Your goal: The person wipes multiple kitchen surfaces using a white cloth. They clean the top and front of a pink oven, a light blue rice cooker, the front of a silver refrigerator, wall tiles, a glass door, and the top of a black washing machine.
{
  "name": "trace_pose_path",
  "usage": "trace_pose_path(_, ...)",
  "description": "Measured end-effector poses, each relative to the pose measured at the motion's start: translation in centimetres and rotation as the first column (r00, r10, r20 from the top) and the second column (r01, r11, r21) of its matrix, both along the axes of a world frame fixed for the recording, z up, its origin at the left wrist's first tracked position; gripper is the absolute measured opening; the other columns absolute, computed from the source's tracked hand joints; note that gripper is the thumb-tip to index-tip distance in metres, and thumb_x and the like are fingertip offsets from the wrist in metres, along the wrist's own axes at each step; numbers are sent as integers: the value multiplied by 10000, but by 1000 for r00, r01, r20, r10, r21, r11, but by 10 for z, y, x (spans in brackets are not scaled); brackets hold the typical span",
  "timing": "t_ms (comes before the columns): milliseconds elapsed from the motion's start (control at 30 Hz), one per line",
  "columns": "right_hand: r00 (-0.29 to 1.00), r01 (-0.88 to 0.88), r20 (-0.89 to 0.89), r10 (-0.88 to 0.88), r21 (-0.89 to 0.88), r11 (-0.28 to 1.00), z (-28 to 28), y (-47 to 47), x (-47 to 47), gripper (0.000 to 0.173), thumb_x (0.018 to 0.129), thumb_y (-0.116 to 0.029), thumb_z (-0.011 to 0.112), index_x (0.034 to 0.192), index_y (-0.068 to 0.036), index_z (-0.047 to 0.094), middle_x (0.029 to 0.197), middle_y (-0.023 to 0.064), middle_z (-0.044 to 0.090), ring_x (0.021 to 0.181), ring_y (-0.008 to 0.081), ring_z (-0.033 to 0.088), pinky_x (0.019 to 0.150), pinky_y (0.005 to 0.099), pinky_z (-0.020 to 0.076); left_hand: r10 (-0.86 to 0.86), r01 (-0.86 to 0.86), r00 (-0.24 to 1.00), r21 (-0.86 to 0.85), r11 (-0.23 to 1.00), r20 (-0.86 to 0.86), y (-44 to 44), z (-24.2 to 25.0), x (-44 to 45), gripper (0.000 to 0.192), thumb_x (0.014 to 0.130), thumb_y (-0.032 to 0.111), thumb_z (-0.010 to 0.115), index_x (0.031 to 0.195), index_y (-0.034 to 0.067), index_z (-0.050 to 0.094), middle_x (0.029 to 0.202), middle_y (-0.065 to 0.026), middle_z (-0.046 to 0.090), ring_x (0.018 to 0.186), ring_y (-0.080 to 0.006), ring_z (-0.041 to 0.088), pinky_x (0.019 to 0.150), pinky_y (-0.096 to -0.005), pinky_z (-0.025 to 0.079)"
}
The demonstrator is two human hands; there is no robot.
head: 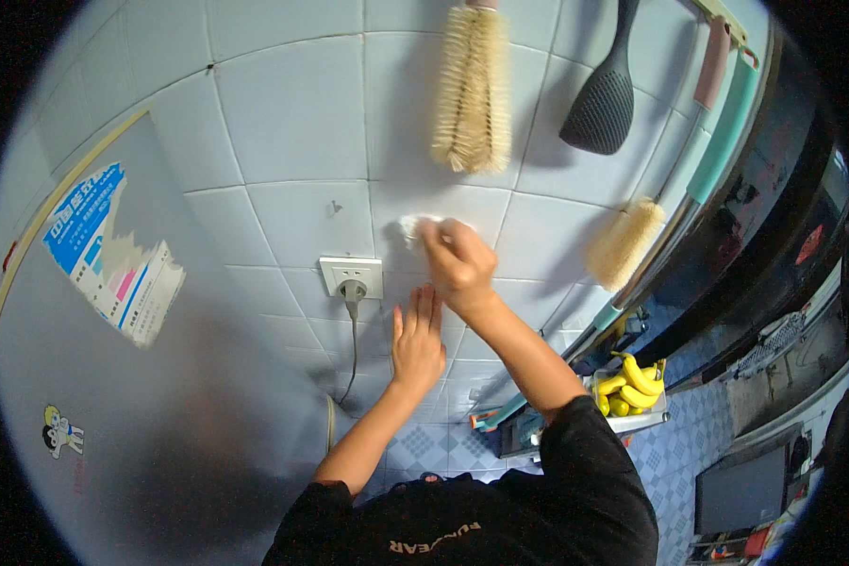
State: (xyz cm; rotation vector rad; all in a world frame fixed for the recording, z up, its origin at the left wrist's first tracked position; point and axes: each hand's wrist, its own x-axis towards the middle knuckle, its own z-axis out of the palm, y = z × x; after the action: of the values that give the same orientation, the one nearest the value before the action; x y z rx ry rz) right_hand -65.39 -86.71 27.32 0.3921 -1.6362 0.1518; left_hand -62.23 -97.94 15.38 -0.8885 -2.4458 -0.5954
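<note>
My right hand (461, 260) is closed around a crumpled white wad (412, 228), perhaps tissue or cloth, and presses it to the tiled wall (293, 117). Just below and to the left, my left hand (419, 348) lies flat against the tiles with its fingers stretched out and nothing in it. A white wall socket (373, 266) sits left of both hands. Its grey plug (352, 290) is pushed in, and the cord hangs down. A pale bristle brush (471, 92) hangs above my right hand.
A black slotted turner (601, 110), a smaller bristle brush (626, 244) and a turquoise-handled pole (723, 131) hang at right. On the left stands a grey appliance panel (205, 396) with a torn label (113, 255). Bananas (640, 378) lie in a container at lower right.
</note>
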Motion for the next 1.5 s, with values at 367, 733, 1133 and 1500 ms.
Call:
trace_pose_path(367,994,-27,102,27,0,1000,-10,25,13,253,686,-5,702,935,-51,714,750,34,599,566,139,574,459,262,446,-6,6,1000,27,1000,14,5,5,2,758,708,117,642,1391,-37,350,1490,-178,285,1407,-328,222,1136,-519,160)
trace_pose_path(733,994,25,111,-22,-26,999,0,50,36,255,688,-6,757,928,-84,725,758,50,589,486,131,514,433,246,432,-3,3,1000,28,1000,5,-1,7,-1,749,715,73,625,1416,28,365,1518,-107,272,1407,-265,253,1134,-480,197)
trace_pose_path(1133,970,-114,233,69,187,976,-61,13,11,336,683,-98,668,1016,-104,712,841,25,593,600,151,525,508,287,424,-7,8,999,-15,1000,51,2,-14,-1,736,716,144,670,1375,-26,392,1462,-208,319,1397,-369,218,1144,-519,136)
trace_pose_path(1500,936,-39,352,-29,185,982,-82,1,0,282,713,-49,686,981,-131,718,769,25,557,587,165,542,471,291,425,81,-46,942,-113,993,327,-34,-79,51,757,743,97,626,1425,1,310,1533,-220,158,1438,-350,108,1158,-483,96)
